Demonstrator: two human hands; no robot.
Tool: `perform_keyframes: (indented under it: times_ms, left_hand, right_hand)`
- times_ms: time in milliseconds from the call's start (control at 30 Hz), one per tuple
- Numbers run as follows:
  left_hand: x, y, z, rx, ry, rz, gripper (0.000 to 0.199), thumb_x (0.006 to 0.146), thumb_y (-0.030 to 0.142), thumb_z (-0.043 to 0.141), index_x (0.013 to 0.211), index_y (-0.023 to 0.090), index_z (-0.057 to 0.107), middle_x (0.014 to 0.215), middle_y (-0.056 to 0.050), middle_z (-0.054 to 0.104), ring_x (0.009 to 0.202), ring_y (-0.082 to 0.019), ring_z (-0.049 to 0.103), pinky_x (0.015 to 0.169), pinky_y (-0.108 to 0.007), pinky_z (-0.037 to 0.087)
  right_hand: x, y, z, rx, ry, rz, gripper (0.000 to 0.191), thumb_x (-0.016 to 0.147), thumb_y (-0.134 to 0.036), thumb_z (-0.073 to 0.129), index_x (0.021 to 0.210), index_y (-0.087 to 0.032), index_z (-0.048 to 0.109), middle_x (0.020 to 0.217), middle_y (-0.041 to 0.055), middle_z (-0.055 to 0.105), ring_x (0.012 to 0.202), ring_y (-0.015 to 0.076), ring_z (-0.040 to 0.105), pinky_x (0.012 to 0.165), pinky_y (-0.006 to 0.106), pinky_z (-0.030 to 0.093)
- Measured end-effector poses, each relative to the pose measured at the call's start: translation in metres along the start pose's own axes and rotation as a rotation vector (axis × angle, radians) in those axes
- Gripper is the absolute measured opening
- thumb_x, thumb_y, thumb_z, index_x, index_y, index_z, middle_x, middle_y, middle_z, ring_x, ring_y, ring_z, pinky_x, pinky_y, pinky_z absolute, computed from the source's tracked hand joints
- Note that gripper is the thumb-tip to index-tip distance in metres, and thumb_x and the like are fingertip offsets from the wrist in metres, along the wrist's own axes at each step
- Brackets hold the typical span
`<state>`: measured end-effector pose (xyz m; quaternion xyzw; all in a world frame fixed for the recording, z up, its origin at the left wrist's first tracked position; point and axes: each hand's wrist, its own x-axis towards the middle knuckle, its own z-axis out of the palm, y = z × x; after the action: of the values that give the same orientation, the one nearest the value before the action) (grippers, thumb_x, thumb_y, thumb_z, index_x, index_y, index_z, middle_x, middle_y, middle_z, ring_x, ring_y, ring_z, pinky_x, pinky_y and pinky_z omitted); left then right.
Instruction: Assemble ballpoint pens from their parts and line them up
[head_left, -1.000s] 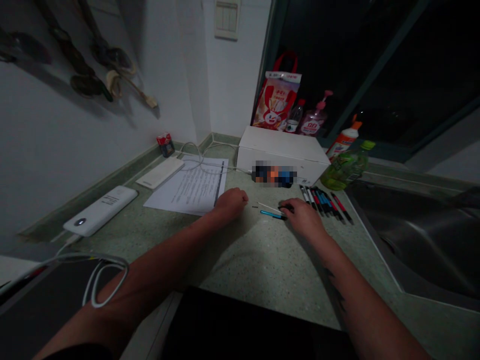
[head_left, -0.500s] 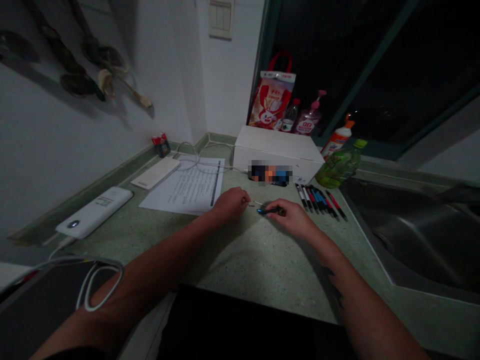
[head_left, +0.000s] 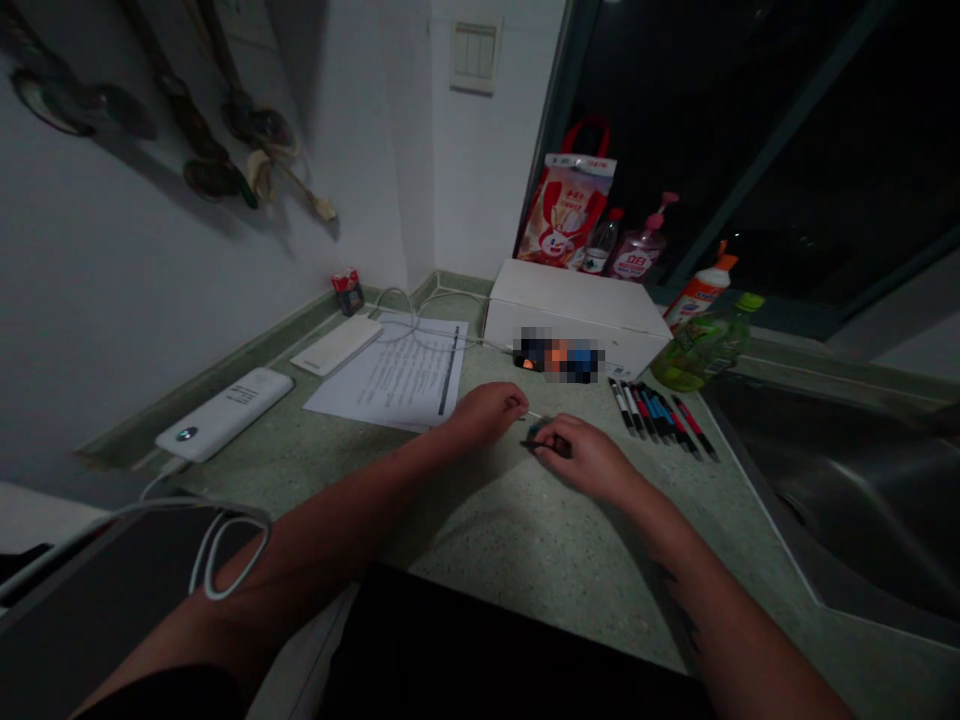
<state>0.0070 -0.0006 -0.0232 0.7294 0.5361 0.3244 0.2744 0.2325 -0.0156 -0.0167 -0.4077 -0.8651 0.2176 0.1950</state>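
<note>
My left hand (head_left: 487, 412) is closed, its fingertips at the end of a thin white pen refill (head_left: 534, 413). My right hand (head_left: 581, 458) pinches a dark pen part (head_left: 534, 444) close to a small blue pen barrel (head_left: 535, 430). The fingers hide part of both pieces, so their exact shape is unclear. Both hands hover together over the speckled green countertop (head_left: 525, 560). Just beyond them lies a row of several black, blue and red pens (head_left: 660, 422).
A white box (head_left: 577, 305) stands behind a blurred object (head_left: 559, 358). Left of my hands lie a printed sheet (head_left: 382, 380) and white power banks (head_left: 225, 413) with a cable. A steel sink (head_left: 847, 490) lies right, below a green bottle (head_left: 701, 345).
My hands have come closer together, and the blue and white pen parts that lay on the counter are now up between them. The head view has also shifted slightly.
</note>
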Motion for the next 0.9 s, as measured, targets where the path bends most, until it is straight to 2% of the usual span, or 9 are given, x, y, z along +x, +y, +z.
perform_keyframes:
  times_ms: [100, 300, 400, 567, 667, 800, 833, 900]
  left_hand:
    - [0.001, 0.003, 0.009, -0.304, -0.039, -0.02, 0.006, 0.088, 0.018, 0.074, 0.093, 0.017, 0.078, 0.09, -0.005, 0.08, 0.085, -0.019, 0.074, 0.085, -0.03, 0.057]
    - [0.003, 0.004, 0.018, -0.612, -0.088, -0.137, 0.005, 0.082, 0.017, 0.081, 0.086, 0.015, 0.077, 0.082, -0.003, 0.078, 0.079, -0.016, 0.071, 0.084, -0.029, 0.056]
    - [0.001, 0.006, 0.016, -0.667, -0.103, -0.202, 0.009, 0.079, 0.017, 0.084, 0.085, 0.015, 0.078, 0.08, -0.002, 0.077, 0.079, -0.015, 0.07, 0.083, -0.028, 0.055]
    - [-0.003, 0.01, 0.015, -0.753, -0.131, -0.307, 0.013, 0.081, 0.019, 0.083, 0.091, 0.014, 0.078, 0.076, -0.002, 0.076, 0.069, -0.013, 0.066, 0.071, -0.026, 0.052]
    - [-0.004, 0.01, 0.017, -0.72, -0.07, -0.256, 0.013, 0.079, 0.02, 0.085, 0.088, 0.014, 0.077, 0.075, -0.002, 0.076, 0.07, -0.014, 0.068, 0.072, -0.026, 0.052]
    - [-0.005, 0.01, 0.018, -0.63, 0.002, -0.171, 0.011, 0.079, 0.018, 0.085, 0.086, 0.016, 0.077, 0.081, -0.004, 0.079, 0.079, -0.016, 0.073, 0.078, -0.027, 0.055]
    - [-0.006, 0.01, 0.017, -0.618, 0.013, -0.164, 0.01, 0.08, 0.018, 0.084, 0.087, 0.016, 0.077, 0.082, -0.004, 0.08, 0.079, -0.016, 0.074, 0.078, -0.027, 0.056]
    - [-0.006, 0.011, 0.015, -0.601, 0.032, -0.167, 0.008, 0.083, 0.019, 0.081, 0.089, 0.016, 0.077, 0.083, -0.004, 0.08, 0.08, -0.016, 0.074, 0.078, -0.027, 0.056]
  right_hand:
    - [-0.001, 0.003, -0.001, 0.003, 0.187, 0.053, 0.016, 0.094, -0.033, 0.063, 0.102, -0.023, 0.073, 0.096, 0.0068, 0.077, 0.085, 0.0235, 0.071, 0.075, 0.035, 0.054]
    - [-0.002, 0.004, 0.0, 0.004, 0.319, 0.015, 0.023, 0.097, -0.042, 0.061, 0.101, -0.021, 0.071, 0.098, 0.0089, 0.075, 0.081, 0.0243, 0.072, 0.073, 0.037, 0.057]
    - [-0.002, 0.004, 0.001, -0.025, 0.345, -0.009, 0.023, 0.098, -0.042, 0.061, 0.101, -0.021, 0.071, 0.098, 0.0092, 0.073, 0.082, 0.025, 0.072, 0.074, 0.038, 0.058]
    - [-0.001, 0.0, 0.002, -0.019, 0.387, -0.042, 0.022, 0.1, -0.043, 0.059, 0.098, -0.025, 0.071, 0.101, 0.0109, 0.075, 0.09, 0.0296, 0.074, 0.079, 0.042, 0.059]
    - [-0.001, -0.003, 0.002, 0.045, 0.378, 0.048, 0.024, 0.099, -0.046, 0.061, 0.097, -0.025, 0.073, 0.096, 0.0124, 0.079, 0.083, 0.0318, 0.075, 0.074, 0.043, 0.058]
    - [0.0, -0.005, 0.002, 0.149, 0.316, 0.168, 0.036, 0.101, -0.053, 0.053, 0.093, -0.025, 0.074, 0.073, 0.0074, 0.075, 0.065, 0.0281, 0.071, 0.066, 0.04, 0.054]
    - [0.001, -0.004, 0.003, 0.182, 0.307, 0.177, 0.036, 0.1, -0.053, 0.053, 0.094, -0.025, 0.074, 0.072, 0.0067, 0.075, 0.064, 0.0273, 0.071, 0.065, 0.04, 0.054]
    - [0.002, -0.004, 0.004, 0.262, 0.344, 0.169, 0.032, 0.093, -0.052, 0.064, 0.107, -0.024, 0.073, 0.089, 0.0079, 0.08, 0.075, 0.0277, 0.074, 0.071, 0.04, 0.057]
